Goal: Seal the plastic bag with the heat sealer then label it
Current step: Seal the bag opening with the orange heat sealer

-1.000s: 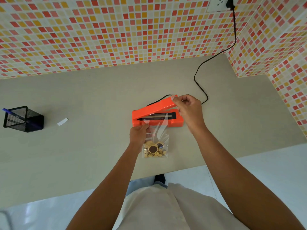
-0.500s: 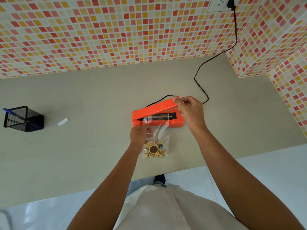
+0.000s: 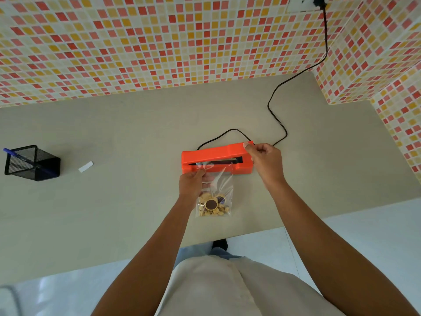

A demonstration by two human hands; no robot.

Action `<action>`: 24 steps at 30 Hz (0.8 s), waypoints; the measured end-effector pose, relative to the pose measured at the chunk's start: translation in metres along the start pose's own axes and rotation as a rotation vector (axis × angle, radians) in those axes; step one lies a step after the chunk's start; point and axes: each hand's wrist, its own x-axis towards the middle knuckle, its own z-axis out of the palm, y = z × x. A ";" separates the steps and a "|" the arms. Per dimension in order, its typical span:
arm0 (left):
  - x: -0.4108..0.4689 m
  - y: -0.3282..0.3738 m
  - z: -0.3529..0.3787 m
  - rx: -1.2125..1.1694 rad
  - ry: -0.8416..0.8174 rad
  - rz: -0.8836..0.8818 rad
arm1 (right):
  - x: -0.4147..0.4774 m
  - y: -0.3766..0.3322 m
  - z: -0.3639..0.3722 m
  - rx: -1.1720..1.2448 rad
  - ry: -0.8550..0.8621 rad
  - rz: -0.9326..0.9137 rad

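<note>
Compared with one second ago, the hinged lid [image 3: 211,153] of the orange heat sealer [image 3: 241,168] is sitting lower, and the gap over the black sealing strip [image 3: 218,161] is narrowing to a slim slot. The right hand [image 3: 265,163] is gripping the right end of the lid, thumb on the upper edge and fingers curled round the end. The left hand [image 3: 190,185] is pinching the upper left edge of the plastic bag [image 3: 219,185], just in front of the sealer. The bag is lying flat on the table [image 3: 114,213], between the sealer and the near table edge, with its open top reaching into the slot across the sealing strip. Small round tan pieces [image 3: 211,205] are gathering at the closed bottom end of the bag, nearest the person. A black cord [image 3: 276,119] is running from the rear of the sealer up the tiled wall [image 3: 159,42] to a plug in the socket [image 3: 300,3]. A white label strip [image 3: 85,166] is lying on the table well to the left of the sealer, near a black mesh pen holder [image 3: 34,164] that is holding a blue pen [image 3: 11,152].
</note>
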 end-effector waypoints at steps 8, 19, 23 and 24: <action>0.001 -0.002 0.000 0.002 -0.009 -0.003 | 0.007 0.020 0.000 -0.020 0.010 0.073; 0.002 -0.007 -0.001 -0.030 -0.022 -0.013 | 0.011 0.030 0.002 -0.034 0.012 0.100; 0.003 -0.006 -0.001 -0.050 -0.020 -0.015 | 0.013 0.032 0.003 -0.022 0.017 0.117; 0.004 -0.007 -0.001 -0.052 -0.020 -0.016 | 0.013 0.032 0.003 -0.018 0.014 0.121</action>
